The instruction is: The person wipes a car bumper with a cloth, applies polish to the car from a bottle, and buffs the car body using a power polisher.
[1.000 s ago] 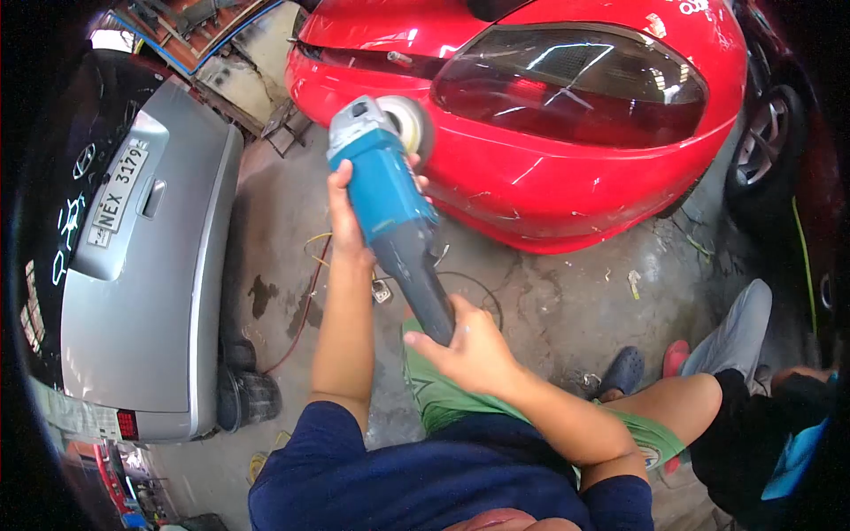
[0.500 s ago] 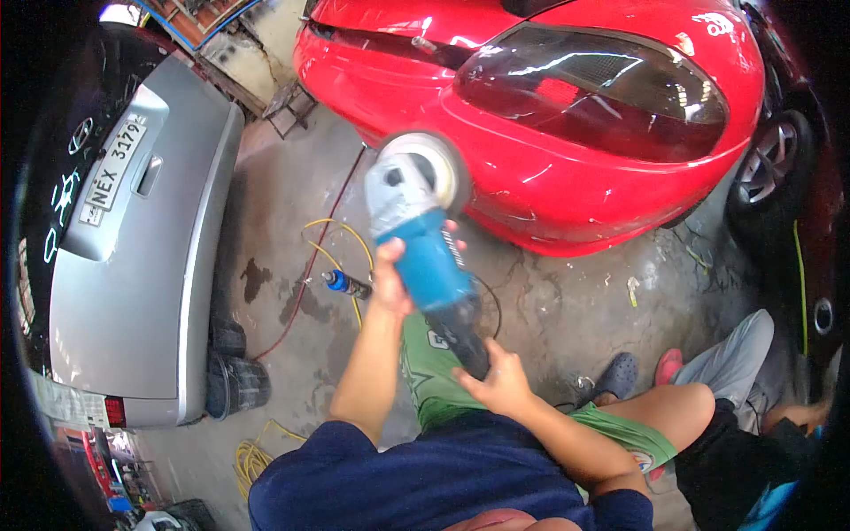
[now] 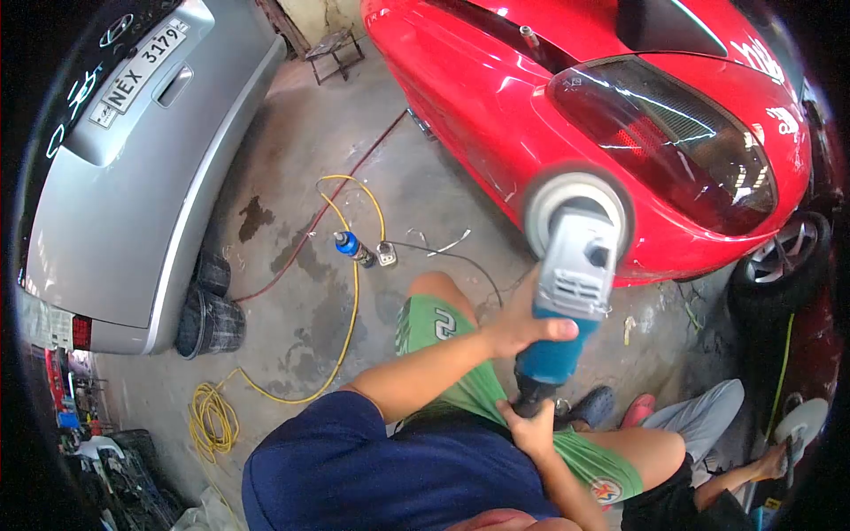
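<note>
Polisher [image 3: 582, 270] in both hands, its head is raised toward the lower corner of the red car [image 3: 496, 124], with the round white pad [image 3: 553, 196] lying over the bodywork in this view; whether the pad touches the paint I cannot tell. The left hand [image 3: 521, 324] grips the blue body just below the metal head, thumb across the top, while the right hand [image 3: 533, 431] is wrapped round the dark rear handle, close to the waist. Going by that hold and the blurred rim of the pad, the step in hand looks like working the spinning pad over the paint. From here the next move would call for a firm grip at both points, the pad kept flat to the curved panel, and the black cord [image 3: 460, 257] kept away from it. That cord lies on the floor [image 3: 292, 181] near a socket [image 3: 387, 255] and a blue bottle [image 3: 353, 249]. Another person's leg [image 3: 699, 414] is near the right side, so sideways swings would want care.
</note>
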A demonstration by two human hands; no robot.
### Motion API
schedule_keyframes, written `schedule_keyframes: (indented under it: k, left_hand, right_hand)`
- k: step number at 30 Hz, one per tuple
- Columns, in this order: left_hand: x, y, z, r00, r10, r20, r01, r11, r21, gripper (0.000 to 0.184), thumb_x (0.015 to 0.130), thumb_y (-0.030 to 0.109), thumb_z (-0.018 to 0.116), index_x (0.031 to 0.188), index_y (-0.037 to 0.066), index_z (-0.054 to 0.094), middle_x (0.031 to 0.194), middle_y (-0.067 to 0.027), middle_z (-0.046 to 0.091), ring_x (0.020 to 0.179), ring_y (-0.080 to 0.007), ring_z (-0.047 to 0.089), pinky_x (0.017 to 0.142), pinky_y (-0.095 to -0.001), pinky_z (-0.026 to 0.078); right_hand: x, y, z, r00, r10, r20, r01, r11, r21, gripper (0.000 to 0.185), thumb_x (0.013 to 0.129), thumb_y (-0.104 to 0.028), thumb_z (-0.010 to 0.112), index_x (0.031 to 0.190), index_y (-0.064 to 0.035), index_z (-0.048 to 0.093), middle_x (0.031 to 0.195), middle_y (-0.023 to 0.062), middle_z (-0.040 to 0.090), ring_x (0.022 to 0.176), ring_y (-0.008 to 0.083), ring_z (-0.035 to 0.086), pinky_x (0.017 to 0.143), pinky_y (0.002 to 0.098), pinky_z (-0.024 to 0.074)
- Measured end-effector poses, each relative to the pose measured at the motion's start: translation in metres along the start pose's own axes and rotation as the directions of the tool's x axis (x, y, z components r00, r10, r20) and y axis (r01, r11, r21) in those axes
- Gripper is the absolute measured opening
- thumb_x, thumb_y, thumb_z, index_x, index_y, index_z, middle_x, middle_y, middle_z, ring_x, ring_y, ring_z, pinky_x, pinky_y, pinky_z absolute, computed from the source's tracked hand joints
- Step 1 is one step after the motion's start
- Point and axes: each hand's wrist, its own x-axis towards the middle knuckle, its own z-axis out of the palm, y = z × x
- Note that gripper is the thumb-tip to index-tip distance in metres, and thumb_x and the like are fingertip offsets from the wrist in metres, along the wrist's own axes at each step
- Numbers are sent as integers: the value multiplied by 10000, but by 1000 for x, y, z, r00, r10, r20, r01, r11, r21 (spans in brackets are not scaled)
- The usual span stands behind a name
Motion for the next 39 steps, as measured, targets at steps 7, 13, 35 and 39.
schedule_keyframes:
  k: [7,13,35,39]
  left_hand:
    - [25,70,-70,1000,-16,8,17,982,-191,813,811,597,702,1342,-9,592,1166,-182,702,1007,-281,728,864,-446,621]
    - [53,110,-124,981,178,-78,-187,973,-136,930,880,740,572,1404,-26,517,1247,-208,675,1068,-362,712,833,-518,638]
    - [59,-51,117,982,22,187,-64,972,224,872,778,279,915,1421,13,389,1288,-146,586,1175,-233,613,1020,-413,508]
    - [53,-49,104,990,56,129,-81,976,200,891,774,278,915,1434,9,380,1305,-150,577,1181,-238,611,1029,-417,505]
  right_hand:
    - [47,-91,39,898,-432,81,431,902,26,659,817,-345,887,1274,67,651,1089,251,762,1051,307,758,900,406,574]
    - [54,-160,31,892,-427,149,443,890,-104,756,841,-382,816,1432,-19,515,1021,282,725,1025,472,708,903,505,565]
    - [-30,39,-56,952,-7,-306,138,902,408,170,806,-126,835,864,-26,711,775,9,685,716,109,611,685,317,524]
    - [-26,24,-54,963,-39,-265,129,935,330,197,808,-149,839,865,-17,705,792,33,706,723,109,617,687,319,523]
